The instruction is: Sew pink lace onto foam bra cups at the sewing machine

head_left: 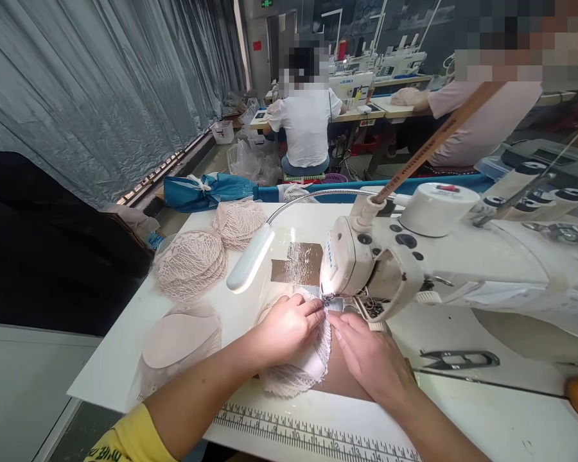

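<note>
Tight quarters at the stitching end of the sewing machine (347, 256)! The lace piece (313, 362) lies under the left hand (291, 324), near the tabletop's (110, 378) front edge, its upper rim right up by the needle area. Left grip: fingers together, pressed onto the fabric; whether they pinch a layer, I can't tell. The right hand (366, 350) has its fingertips at the lace's right rim, and whether that grip is clamped is hidden too.

Here's the danger: those fingertips sit just beside the needle area, so a slip or late release could put one under it. Uneven pressure between the hands might skew the layers, leaving a pucker or a wandering seam. The scalloped rim could fold under where the fingers block the view.

Over toward the left edge, a loose cup piece (173, 340) lies close by the left forearm; a careless sweep could drag it. The thread snips (460, 359), right of the right hand, look the lesser worry.
</note>
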`<action>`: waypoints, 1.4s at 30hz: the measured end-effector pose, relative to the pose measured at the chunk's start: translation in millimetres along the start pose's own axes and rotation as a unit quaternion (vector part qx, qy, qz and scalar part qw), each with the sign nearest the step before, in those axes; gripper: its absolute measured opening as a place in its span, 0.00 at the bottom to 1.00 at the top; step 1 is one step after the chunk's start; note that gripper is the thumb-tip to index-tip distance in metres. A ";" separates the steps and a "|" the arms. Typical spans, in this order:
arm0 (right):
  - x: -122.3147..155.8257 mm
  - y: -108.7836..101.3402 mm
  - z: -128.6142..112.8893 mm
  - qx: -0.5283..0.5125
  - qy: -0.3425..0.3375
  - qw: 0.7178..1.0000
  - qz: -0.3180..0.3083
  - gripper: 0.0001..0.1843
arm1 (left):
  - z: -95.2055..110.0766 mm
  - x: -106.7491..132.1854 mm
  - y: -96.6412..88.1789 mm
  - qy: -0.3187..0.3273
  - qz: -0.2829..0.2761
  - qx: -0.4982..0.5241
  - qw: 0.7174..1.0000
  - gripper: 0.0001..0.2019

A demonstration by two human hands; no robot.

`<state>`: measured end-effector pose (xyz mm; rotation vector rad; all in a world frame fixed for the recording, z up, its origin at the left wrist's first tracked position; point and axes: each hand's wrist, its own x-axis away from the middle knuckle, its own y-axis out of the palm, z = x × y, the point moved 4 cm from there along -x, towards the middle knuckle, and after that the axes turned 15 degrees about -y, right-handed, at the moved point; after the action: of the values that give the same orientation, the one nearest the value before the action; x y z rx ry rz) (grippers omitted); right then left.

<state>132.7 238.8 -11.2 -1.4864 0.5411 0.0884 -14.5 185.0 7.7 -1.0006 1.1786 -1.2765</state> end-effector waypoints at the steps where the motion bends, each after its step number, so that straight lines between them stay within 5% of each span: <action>1: -0.4 -0.6 -0.3 0.002 0.002 1.000 -0.004 0.20 | 0.3 -0.1 -0.3 0.000 0.000 -0.001 1.000 0.17; 21: 1.8 -5.7 -9.1 -0.020 -0.050 0.998 0.023 0.17 | -4.8 -4.7 -3.4 -0.005 0.006 0.007 1.000 0.19; 26: 2.2 -14.4 -18.9 -0.128 -0.074 0.988 0.038 0.14 | -26.9 -2.6 -27.5 -0.126 -0.026 -0.037 0.991 0.16; 31: 3.4 -13.5 -32.2 -0.201 -0.086 0.976 -0.017 0.11 | -59.0 15.6 -41.1 -0.299 -0.092 -0.054 0.948 0.11; 36: 7.5 -8.9 -33.6 -0.213 -0.079 0.974 -0.023 0.11 | -72.4 30.0 -38.9 -0.306 -0.130 0.035 0.942 0.12; 38: 8.3 -8.1 -33.4 -0.214 -0.078 0.973 -0.026 0.10 | -75.1 34.1 -33.9 -0.336 -0.112 0.224 0.908 0.16; 39: 8.3 -8.0 -33.4 -0.214 -0.079 0.973 -0.028 0.10 | -74.9 35.8 -29.0 -0.351 -0.107 0.355 0.860 0.17; 42: 6.9 -8.6 -33.1 -0.214 -0.080 0.973 -0.033 0.10 | -63.4 37.6 -9.3 -0.357 -0.138 0.653 0.654 0.24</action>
<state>132.4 204.4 -5.7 -1.8961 0.3533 0.2856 -80.9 152.0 3.9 -0.4046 -0.6080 -1.3185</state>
